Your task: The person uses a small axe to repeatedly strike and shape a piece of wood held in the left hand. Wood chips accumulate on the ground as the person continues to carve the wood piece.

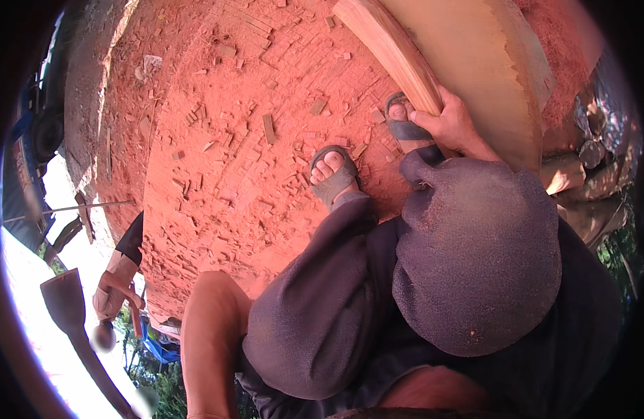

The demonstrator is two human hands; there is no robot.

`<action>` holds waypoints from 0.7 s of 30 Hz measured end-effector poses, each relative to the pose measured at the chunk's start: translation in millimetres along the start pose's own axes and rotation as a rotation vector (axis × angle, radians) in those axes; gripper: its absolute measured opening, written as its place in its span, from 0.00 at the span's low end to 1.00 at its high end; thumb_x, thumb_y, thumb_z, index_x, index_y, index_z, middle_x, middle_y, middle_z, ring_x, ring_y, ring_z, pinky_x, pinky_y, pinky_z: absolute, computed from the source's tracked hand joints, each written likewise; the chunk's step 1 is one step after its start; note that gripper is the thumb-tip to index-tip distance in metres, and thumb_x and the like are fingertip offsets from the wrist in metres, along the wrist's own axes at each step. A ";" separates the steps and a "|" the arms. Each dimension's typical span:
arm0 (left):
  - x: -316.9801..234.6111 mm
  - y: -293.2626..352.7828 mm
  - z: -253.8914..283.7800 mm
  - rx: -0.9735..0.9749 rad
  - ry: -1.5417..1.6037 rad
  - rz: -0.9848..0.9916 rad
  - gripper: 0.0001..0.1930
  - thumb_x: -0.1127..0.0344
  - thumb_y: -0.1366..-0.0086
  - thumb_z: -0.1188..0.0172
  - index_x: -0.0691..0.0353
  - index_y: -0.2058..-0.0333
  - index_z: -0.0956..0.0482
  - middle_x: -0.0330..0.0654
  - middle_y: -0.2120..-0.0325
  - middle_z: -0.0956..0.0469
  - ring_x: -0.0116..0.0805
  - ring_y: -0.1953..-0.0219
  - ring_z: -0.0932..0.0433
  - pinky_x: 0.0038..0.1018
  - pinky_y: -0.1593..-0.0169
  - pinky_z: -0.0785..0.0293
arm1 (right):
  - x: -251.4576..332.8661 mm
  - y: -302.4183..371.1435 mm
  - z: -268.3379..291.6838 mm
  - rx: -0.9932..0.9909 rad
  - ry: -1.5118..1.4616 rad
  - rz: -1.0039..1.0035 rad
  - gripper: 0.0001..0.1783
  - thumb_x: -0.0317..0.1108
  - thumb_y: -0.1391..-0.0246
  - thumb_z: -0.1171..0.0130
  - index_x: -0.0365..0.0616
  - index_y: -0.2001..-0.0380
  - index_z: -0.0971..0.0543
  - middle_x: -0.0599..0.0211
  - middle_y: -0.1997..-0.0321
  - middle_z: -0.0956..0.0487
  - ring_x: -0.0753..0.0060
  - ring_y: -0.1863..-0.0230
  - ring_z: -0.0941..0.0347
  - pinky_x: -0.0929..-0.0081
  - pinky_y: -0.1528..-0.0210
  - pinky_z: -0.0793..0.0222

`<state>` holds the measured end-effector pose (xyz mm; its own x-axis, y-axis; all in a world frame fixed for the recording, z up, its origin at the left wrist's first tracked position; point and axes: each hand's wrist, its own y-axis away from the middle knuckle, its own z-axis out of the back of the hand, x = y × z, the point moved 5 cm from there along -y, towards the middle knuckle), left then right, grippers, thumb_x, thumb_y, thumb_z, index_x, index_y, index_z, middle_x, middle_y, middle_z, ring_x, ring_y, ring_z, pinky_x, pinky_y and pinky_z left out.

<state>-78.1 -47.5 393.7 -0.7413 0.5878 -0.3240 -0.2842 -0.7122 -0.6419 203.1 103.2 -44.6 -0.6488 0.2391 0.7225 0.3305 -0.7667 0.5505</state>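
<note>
One plain wooden piece (397, 56) in right hand (456, 126)

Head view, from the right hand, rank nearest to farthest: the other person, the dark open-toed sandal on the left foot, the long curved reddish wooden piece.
1. Long curved reddish wooden piece: held in the right hand.
2. Dark open-toed sandal on the left foot: left of the hand.
3. Other person: far left background.

Bright reddish ground (231, 174) | white glare lower left | dark, curved fisheye rim
</note>
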 end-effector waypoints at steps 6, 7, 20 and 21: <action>71.7 46.2 11.8 -0.609 -0.026 0.190 0.07 0.63 0.33 0.38 0.56 0.65 0.28 0.31 0.80 0.38 0.29 0.82 0.40 0.30 0.72 0.41 | 5.4 -0.4 -0.1 0.065 -0.161 -0.027 0.39 0.39 0.55 0.26 0.34 0.39 0.26 0.50 0.50 0.17 0.60 0.48 0.20 0.65 0.43 0.25; 91.0 46.4 -8.7 -0.432 0.146 0.321 0.05 0.70 0.33 0.40 0.60 0.63 0.28 0.34 0.75 0.34 0.29 0.74 0.34 0.34 0.67 0.36 | 5.8 -0.8 1.2 0.082 -0.071 -0.061 0.40 0.36 0.56 0.25 0.35 0.38 0.26 0.54 0.50 0.17 0.64 0.48 0.20 0.67 0.43 0.25; 270.7 43.6 -260.9 -0.022 0.770 0.776 0.18 0.58 0.35 0.26 0.59 0.56 0.23 0.28 0.68 0.27 0.20 0.66 0.30 0.24 0.62 0.29 | 11.0 -6.7 1.0 0.260 -0.400 -0.240 0.20 0.29 0.50 0.29 0.37 0.55 0.22 0.69 0.67 0.19 0.79 0.70 0.23 0.77 0.66 0.25; 273.2 41.0 -272.6 0.012 0.801 0.803 0.20 0.58 0.36 0.26 0.60 0.53 0.22 0.27 0.66 0.29 0.20 0.63 0.32 0.23 0.57 0.31 | 10.7 -6.9 1.9 0.270 -0.408 -0.237 0.20 0.30 0.50 0.29 0.37 0.55 0.22 0.69 0.67 0.19 0.79 0.70 0.23 0.77 0.67 0.25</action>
<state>-126.5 188.5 89.4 -0.1104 0.0329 -0.9933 0.0889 -0.9951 -0.0429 195.2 112.2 -39.8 -0.4257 0.6400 0.6397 0.4067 -0.4962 0.7671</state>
